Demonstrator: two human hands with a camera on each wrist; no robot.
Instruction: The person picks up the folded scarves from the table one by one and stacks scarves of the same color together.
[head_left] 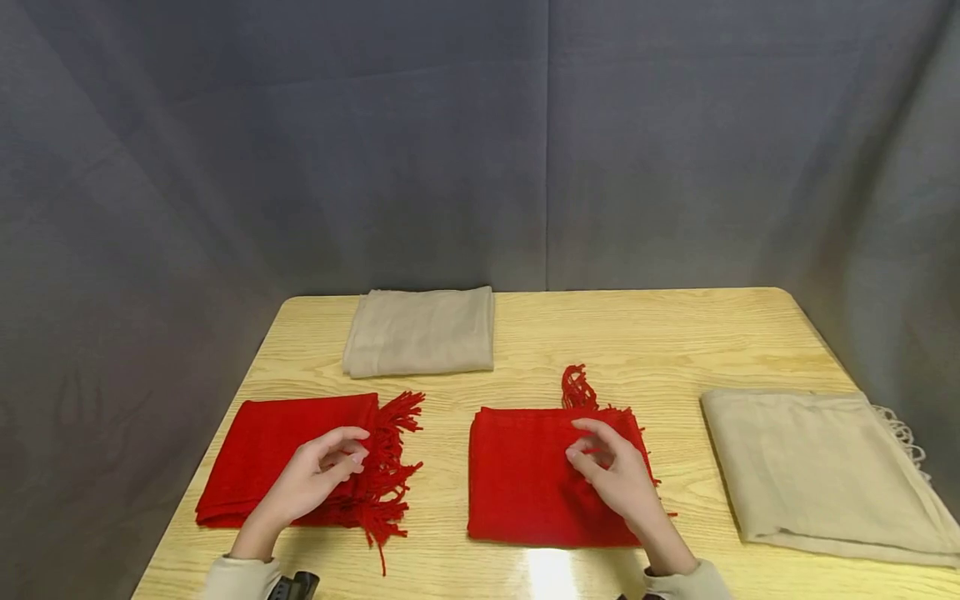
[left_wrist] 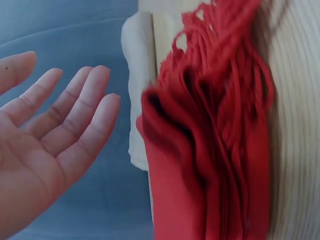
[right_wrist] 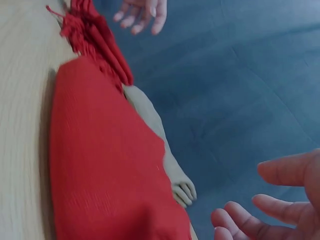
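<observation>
Left hand (head_left: 311, 475), right hand (head_left: 618, 475): fingers apart above red scarves (head_left: 517, 475) on the bench (head_left: 446, 467); I should pinch all layers evenly.

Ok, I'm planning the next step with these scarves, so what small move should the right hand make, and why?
Probably lower the right hand to the red scarf beneath it and tuck in the loose fringe: the hand hovers there holding nothing, and the fringe sticks out past the scarf's far edge.
</observation>
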